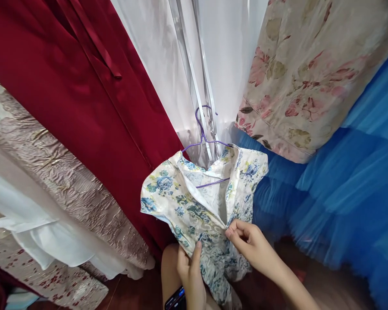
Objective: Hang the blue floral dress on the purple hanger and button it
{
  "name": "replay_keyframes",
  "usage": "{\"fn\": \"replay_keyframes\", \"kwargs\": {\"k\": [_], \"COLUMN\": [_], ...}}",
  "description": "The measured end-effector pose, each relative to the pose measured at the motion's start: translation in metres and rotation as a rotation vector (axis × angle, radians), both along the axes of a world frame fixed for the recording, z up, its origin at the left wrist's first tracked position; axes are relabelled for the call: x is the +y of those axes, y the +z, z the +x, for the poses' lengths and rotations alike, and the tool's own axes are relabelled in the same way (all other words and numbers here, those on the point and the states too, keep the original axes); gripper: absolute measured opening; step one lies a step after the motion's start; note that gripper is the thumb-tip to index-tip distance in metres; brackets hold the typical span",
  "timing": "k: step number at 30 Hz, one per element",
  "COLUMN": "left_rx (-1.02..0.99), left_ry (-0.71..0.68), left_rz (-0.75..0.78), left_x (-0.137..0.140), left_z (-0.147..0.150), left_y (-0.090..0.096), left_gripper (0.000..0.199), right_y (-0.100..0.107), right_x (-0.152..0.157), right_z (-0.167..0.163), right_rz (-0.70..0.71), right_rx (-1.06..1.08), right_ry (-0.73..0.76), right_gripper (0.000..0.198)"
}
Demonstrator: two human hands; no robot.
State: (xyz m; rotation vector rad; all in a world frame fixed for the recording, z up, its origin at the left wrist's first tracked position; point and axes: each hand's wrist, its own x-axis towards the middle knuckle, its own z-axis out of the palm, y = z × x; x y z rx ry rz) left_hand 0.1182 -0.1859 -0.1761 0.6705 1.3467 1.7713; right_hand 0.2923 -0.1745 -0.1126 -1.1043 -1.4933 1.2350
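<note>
A white short-sleeved dress point(184, 202) with blue and yellow-green flowers hangs on a thin purple wire hanger point(203, 137). Its neckline gapes in a long V, so the pale lining and the hanger's lower bar show. At the bottom of the V, my right hand point(250, 241) pinches the zipper, with the small pull hidden by the fingertips. Lower down on the left, my left hand point(192, 269) grips the side edge of the dress between thumb and fingers.
Around the dress hang a red garment point(116, 99), white cloth with ribbons point(155, 47), a pink-flowered cream garment point(297, 94), blue tulle point(339, 198) and textured beige fabric point(84, 181). A phone point(176, 300) lies by my leg point(168, 269) above a dark reddish floor point(129, 290).
</note>
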Motion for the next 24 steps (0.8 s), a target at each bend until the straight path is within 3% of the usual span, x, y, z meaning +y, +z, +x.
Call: {"fn": "replay_keyframes", "kwargs": {"k": [4,6,8,11,16,24], "left_rx": [0.514,0.772,0.902,0.852,0.709,0.623], "left_ry": [0.311,0.22,-0.01,-0.169,-0.159,-0.249], "left_rz": [0.275,0.349,0.371,0.373,0.3,0.2], "left_x": [-0.001,-0.002,-0.001,0.001,0.003,0.002], "left_z": [-0.003,0.0,0.008,0.027,0.049,0.047], "left_y": [0.008,0.016,0.025,0.036,0.042,0.035], "left_gripper": [0.077,0.055,0.027,0.015,0.01,0.012], "right_y": [-0.001,-0.001,-0.001,-0.003,-0.006,-0.001], "right_x": [-0.002,-0.005,-0.008,-0.012,-0.014,-0.008], "right_z": [-0.003,-0.005,-0.007,-0.011,-0.017,-0.025], "right_rz": [-0.005,-0.007,-0.007,-0.006,-0.028,-0.04], "right_rx": [0.084,0.138,0.187,0.233,0.304,0.379], "right_ry": [-0.025,-0.031,-0.031,-0.038,-0.063,-0.101], "right_gripper": [0.034,0.034,0.034,0.034,0.034,0.035]}}
